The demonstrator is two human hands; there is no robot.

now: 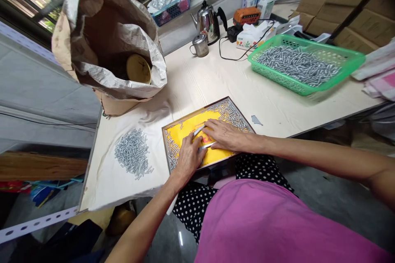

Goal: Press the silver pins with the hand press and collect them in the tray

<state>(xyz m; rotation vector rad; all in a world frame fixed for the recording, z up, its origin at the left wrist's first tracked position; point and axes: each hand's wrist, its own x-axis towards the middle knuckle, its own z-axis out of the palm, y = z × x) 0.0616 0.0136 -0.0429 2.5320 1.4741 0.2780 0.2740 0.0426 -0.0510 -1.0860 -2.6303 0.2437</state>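
A shallow framed tray [240, 117] with a yellow bottom lies at the table's front edge, with several small silver metal pieces along its far and left sides. My left hand [189, 157] rests on the tray with fingers curled around a row of the metal pieces [207, 145]. My right hand [224, 133] lies flat on the yellow bottom, fingers stretched leftward, pressing against a second row of the silver pieces [198, 130].
A loose heap of silver pieces [132, 153] lies on white cloth to the left. A green basket [348, 70] full of them stands at the right. A big paper sack [114, 37], kettle [208, 20], small cup [200, 44] and cardboard boxes stand behind.
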